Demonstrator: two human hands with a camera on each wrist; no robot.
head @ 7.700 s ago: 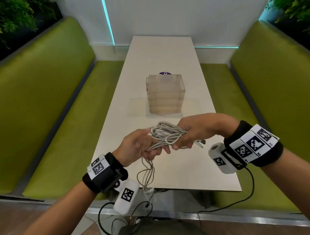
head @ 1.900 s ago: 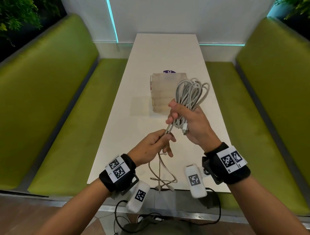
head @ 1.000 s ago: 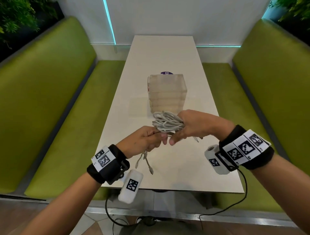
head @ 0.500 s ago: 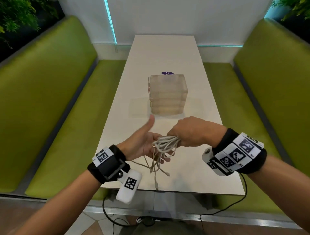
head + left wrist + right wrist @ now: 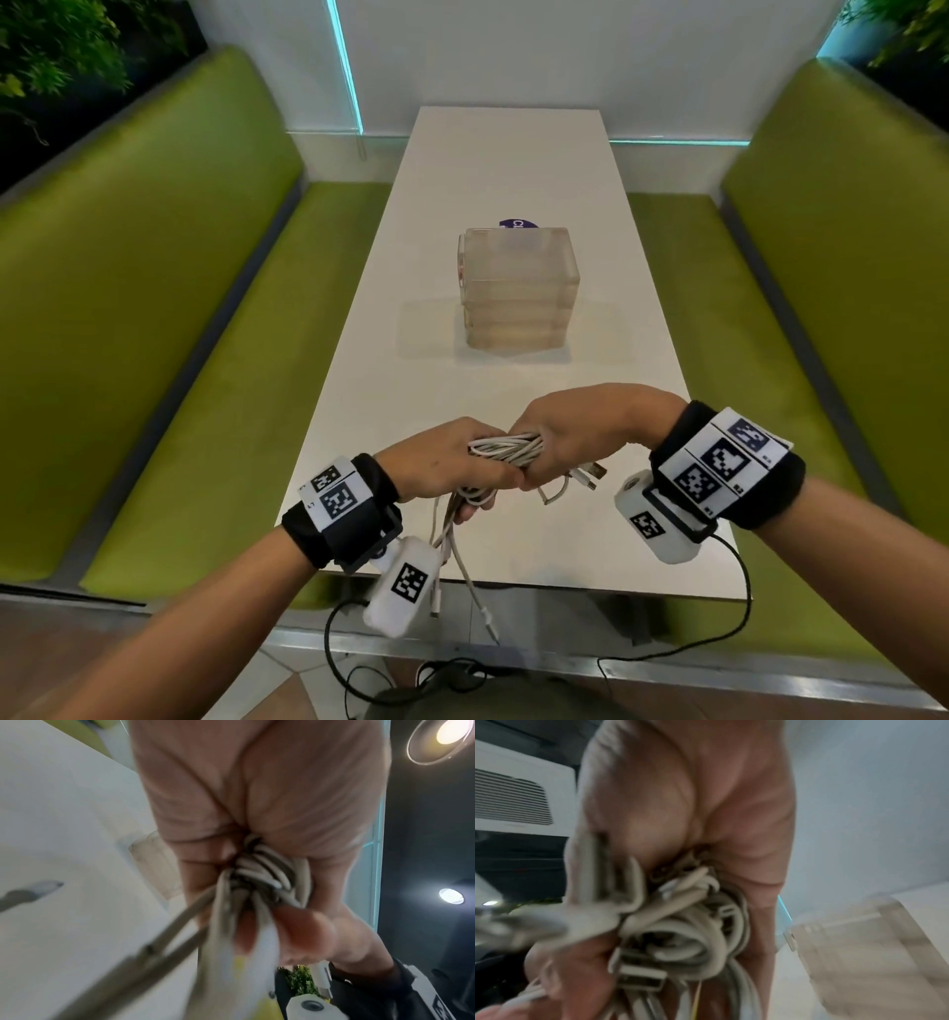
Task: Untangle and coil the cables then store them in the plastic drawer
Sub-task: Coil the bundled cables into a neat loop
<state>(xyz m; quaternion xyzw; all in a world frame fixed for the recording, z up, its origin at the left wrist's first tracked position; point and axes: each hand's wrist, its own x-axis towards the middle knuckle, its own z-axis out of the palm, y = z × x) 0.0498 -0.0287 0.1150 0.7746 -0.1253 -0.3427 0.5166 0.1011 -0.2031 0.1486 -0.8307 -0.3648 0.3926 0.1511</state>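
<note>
Benches (image 5: 154, 308): two, green, padded, one along each long side of our table.

Table (image 5: 513, 169): white, long, running away from us between the benches.

Plastic drawer (image 5: 518, 293): translucent stacked unit, upright at mid-table, all tiers pushed in. A purple disc (image 5: 516, 224) shows just behind its top edge.

Right hand (image 5: 585, 437): raised over the near end of the table, knuckles up, fingers wrapped round one end of the cables. In the right wrist view loops and flat plugs spill from under our palm.

Left hand (image 5: 441, 462): touching the right hand, fingers curled round the other side of the same bundle, thumb pressed along the top.

Cables (image 5: 508, 448): pale grey, several, gathered into a rough coil held between our two hands above the table's near end, well short of the drawer. Loose tails with plugs (image 5: 464, 570) hang down from the left hand past the table edge; short ends with connectors (image 5: 590, 475) stick out below the right hand.
</note>
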